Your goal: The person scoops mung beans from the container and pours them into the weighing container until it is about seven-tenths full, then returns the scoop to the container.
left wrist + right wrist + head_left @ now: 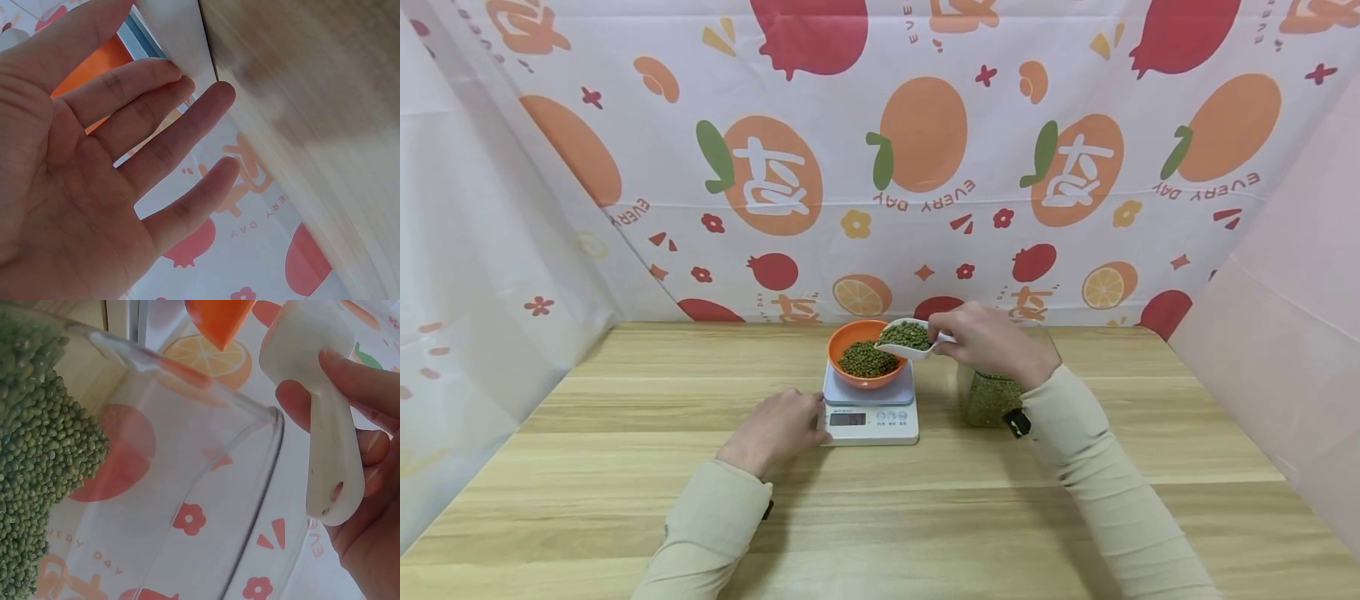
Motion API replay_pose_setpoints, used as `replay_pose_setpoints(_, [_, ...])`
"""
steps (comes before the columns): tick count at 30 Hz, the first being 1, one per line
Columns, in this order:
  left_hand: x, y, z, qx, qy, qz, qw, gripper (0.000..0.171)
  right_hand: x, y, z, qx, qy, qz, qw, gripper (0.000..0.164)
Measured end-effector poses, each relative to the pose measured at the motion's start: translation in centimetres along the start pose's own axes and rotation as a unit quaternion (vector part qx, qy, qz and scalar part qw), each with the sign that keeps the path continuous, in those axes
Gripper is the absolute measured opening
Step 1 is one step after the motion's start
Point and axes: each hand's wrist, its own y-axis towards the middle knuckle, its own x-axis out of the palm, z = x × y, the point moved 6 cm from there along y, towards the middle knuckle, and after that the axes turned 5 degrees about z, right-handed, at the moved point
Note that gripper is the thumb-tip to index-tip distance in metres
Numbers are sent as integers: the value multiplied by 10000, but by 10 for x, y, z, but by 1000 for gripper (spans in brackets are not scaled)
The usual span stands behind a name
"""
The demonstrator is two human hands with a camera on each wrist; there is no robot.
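Head view: where's the scoop?

White scoop [917,353] is heaped with green beans [904,336], over the right edge of the orange bowl [842,336]. Can't tell if it touches the rim.

Right grip [973,333]?

Pinching the scoop's handle between thumb and fingers (right wrist view agrees).

Left grip [778,429]?

Fingers spread, nothing held, fingertips at the left side of the kitchen scale [891,432].

Bowl?

Sits on the scale's platform, more green beans inside. Display digits too small to read.

Anything else on the table [887,517]?

Clear container [275,437] right of the scale, green beans in it, partly hidden by the right arm. Fruit-print cloth [925,242] behind.
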Motion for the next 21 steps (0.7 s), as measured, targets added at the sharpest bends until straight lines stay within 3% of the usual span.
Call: replay_pose_setpoints(21, [0, 0, 0, -56, -2, -35, 10000, 21, 11, 23, -7, 66, -434, -473, 9979, 5])
